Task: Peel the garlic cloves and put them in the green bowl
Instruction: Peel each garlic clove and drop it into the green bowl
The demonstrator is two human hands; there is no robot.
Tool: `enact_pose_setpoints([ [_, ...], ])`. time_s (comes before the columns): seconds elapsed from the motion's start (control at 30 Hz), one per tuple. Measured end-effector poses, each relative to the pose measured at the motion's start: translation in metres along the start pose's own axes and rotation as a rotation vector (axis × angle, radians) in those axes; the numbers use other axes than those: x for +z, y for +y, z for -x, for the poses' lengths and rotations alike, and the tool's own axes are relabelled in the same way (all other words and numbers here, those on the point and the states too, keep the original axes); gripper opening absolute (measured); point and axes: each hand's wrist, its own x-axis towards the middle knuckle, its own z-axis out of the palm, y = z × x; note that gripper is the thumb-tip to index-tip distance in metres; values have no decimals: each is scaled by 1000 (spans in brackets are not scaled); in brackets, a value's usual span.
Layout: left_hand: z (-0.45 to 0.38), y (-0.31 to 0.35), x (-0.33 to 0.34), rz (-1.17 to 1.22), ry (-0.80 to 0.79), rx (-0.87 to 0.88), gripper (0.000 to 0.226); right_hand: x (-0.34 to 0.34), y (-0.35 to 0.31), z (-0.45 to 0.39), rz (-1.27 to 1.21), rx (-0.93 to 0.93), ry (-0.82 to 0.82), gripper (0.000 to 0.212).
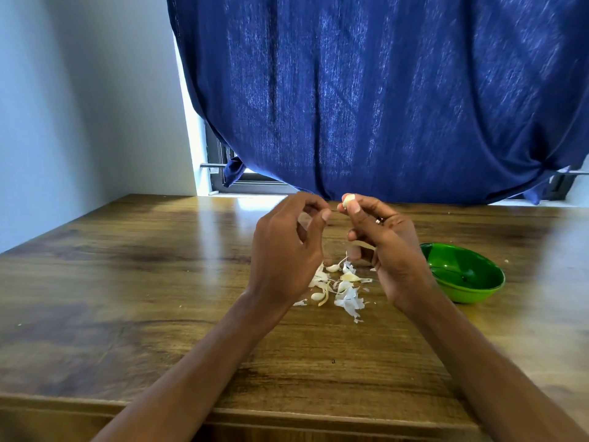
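Blue curtain (382, 90) behind, wooden table (127, 282) below. Right hand (382, 237) pinches garlic clove (348, 200) at fingertips, raised above table. Left hand (287, 250) just left of that grip, thumb and forefinger curled close, whether holding skin: cannot tell. Pile of skins and cloves (341, 288) beneath grip. Green bowl (468, 291) right and below grip, looks empty. Step, likely: stripping last skin. Next: carry clove right, release over bowl.

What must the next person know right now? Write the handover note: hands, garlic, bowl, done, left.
Right hand pinches a garlic clove at its fingertips, raised above the table.
Left hand is beside it, fingers curled; nothing visibly held.
Loose cloves and peels lie on the table below the hands.
Green bowl sits right of the pile; no cloves visible inside.
Left: finish this clove, bowl it, then peel the rest.
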Motion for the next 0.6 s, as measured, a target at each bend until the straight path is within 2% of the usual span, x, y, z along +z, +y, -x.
enact_pose_setpoints([
  [0.23, 0, 6, -2, 200, 5, -48, 20, 1, 4, 0, 103, -53, -14, 20],
  [0.47, 0, 8, -5, 218, -7, -50, 25, 2, 5, 0, 212, -140, -15, 10],
  [0.6, -2, 8, -7, 237, -40, -70, 26, 0, 5, -2, 333, -218, -8, 12],
])
